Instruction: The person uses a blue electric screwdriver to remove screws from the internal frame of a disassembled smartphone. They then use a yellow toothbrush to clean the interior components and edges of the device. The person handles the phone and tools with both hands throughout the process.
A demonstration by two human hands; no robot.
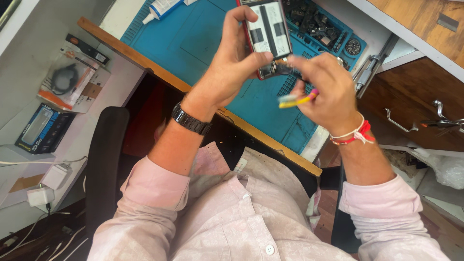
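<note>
Left hand (pixel 232 67) grips an opened phone (pixel 268 36), red-edged, back off, held above the blue mat (pixel 193 43) on the worktop; long axis runs near-vertical in view, top end away from the person. Right hand (pixel 326 94) is closed, pinching a yellow-pink tool (pixel 296 100) at the phone's lower end. White tube (pixel 162 8) at mat's top edge. Boxed packages far left: clear-fronted cable pack (pixel 72 79), dark blue box (pixel 43 128).

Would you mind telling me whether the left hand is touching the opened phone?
Touching: the head view shows the left hand gripping the phone by its edges.
</note>
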